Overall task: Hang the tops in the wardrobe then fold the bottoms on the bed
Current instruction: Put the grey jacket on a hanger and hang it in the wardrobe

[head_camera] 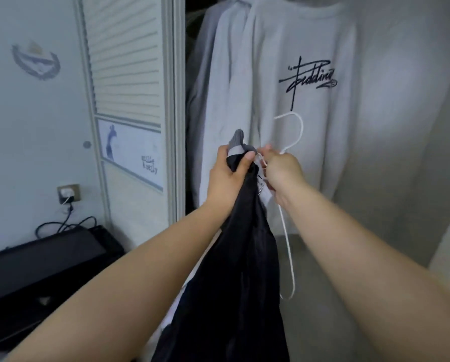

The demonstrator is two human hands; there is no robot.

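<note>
Left hand: the left hand (pixel 228 176) has its grip curled round the grey ribbed collar of a black jacket (pixel 234 270), thumb pressed on top.
Right hand: the right hand (pixel 281 171) pinches the neck of a white wire hanger (pixel 289 252) just beside the collar; its fingertips are hidden behind the fabric.
Black jacket: it hangs straight down from the two hands between the forearms, with a zip showing near the collar; its lower part is cut off by the bottom edge.
Hanger: the hook curves up above the right hand, and one arm runs down beside the jacket in the open.
Wardrobe: a pale grey sweatshirt (pixel 284 100) with dark script lettering hangs directly behind the hands; its top is cut off by the upper edge.
Left edge: a white louvred wardrobe door (pixel 130 74) stands beside the opening.
Open room: a gap of plain wall lies right of the sweatshirt.
Hard to make out: a black case (pixel 43 262) low at left, with cables to a wall socket (pixel 68 194).
</note>
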